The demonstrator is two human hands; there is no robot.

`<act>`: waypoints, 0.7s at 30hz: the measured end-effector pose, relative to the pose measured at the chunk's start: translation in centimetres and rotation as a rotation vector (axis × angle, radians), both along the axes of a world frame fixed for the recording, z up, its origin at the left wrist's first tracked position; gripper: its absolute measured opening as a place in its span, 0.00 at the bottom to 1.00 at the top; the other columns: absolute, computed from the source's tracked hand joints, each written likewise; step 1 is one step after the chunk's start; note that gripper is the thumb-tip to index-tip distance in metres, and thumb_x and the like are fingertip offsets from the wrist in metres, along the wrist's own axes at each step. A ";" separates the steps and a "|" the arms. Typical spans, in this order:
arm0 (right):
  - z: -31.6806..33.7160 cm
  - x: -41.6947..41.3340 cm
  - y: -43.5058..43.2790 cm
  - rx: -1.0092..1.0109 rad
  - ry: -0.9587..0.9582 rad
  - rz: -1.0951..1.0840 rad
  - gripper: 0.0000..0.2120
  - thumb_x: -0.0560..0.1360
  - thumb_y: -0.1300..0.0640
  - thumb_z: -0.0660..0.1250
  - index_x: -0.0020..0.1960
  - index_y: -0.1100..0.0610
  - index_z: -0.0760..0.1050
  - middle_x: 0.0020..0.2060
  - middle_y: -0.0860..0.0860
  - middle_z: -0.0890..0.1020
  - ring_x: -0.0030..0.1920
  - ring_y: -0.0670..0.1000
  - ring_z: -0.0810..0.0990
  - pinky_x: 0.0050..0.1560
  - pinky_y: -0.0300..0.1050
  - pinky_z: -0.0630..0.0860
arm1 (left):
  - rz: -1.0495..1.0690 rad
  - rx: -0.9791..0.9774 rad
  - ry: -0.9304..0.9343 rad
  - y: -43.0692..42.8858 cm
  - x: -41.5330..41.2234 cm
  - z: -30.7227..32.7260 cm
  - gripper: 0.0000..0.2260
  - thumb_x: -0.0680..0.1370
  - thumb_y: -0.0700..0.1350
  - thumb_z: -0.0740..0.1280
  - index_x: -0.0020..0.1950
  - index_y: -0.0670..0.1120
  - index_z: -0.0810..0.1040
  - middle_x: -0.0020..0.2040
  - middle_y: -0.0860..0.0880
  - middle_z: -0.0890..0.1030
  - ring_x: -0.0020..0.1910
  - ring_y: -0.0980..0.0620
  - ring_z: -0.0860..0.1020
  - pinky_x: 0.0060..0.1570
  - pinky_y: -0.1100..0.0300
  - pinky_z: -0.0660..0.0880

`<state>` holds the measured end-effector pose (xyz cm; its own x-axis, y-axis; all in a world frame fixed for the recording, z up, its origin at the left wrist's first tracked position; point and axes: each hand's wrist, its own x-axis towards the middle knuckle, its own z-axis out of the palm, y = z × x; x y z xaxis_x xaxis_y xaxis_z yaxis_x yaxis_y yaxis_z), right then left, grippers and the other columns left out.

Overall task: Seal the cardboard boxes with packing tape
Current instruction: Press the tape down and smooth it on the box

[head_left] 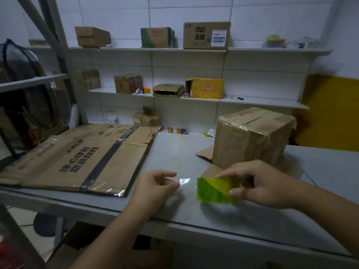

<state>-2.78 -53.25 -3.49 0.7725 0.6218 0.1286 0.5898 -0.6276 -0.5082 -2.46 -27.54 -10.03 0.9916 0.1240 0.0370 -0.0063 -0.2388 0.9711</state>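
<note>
My right hand grips a green and yellow roll of packing tape above the grey table. My left hand pinches the clear free end of the tape, drawn a short way out to the left of the roll. Just behind my right hand stands a taped-up cardboard box with its bottom flaps splayed out on the table. A stack of flattened cardboard boxes lies on the left of the table.
White wall shelves behind the table carry several cardboard boxes. Drink cans stand past the table's far edge. A fan and a metal rack stand at the left. More cardboard lies under the table.
</note>
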 end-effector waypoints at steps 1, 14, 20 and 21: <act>-0.2 -0.2 -0.3 -0.070 -0.064 0.014 0.17 0.73 0.55 0.71 0.57 0.38 0.74 0.44 0.26 0.75 0.46 0.34 0.75 0.42 0.29 0.70 | 0.025 0.125 -0.032 -0.1 -0.1 -0.3 0.08 0.70 0.40 0.74 0.47 0.48 0.82 0.36 0.50 0.84 0.34 0.58 0.80 0.39 0.65 0.77; -4.6 -2.6 -8.5 -0.060 -0.089 -0.378 0.04 0.75 0.48 0.58 0.49 0.40 0.65 0.42 0.44 0.75 0.42 0.46 0.74 0.43 0.43 0.71 | -0.154 0.799 -0.111 1.5 -0.2 -1.5 0.19 0.73 0.62 0.63 0.61 0.59 0.72 0.55 0.59 0.70 0.56 0.59 0.70 0.56 0.57 0.71; -7.6 -3.0 -16.4 -0.263 -0.311 -0.599 0.15 0.76 0.60 0.64 0.49 0.39 0.70 0.47 0.44 0.76 0.45 0.46 0.76 0.44 0.42 0.74 | -0.101 0.448 -0.272 -1.3 0.4 2.0 0.05 0.77 0.49 0.64 0.51 0.58 0.75 0.49 0.59 0.75 0.47 0.61 0.74 0.42 0.66 0.69; -7.4 -3.0 -17.0 -0.261 -0.341 -0.614 0.12 0.76 0.61 0.65 0.52 0.45 0.76 0.48 0.44 0.76 0.46 0.46 0.76 0.44 0.41 0.73 | -0.105 0.393 -0.295 -2.3 1.0 2.9 0.05 0.77 0.48 0.64 0.52 0.56 0.76 0.48 0.59 0.77 0.47 0.62 0.75 0.42 0.67 0.69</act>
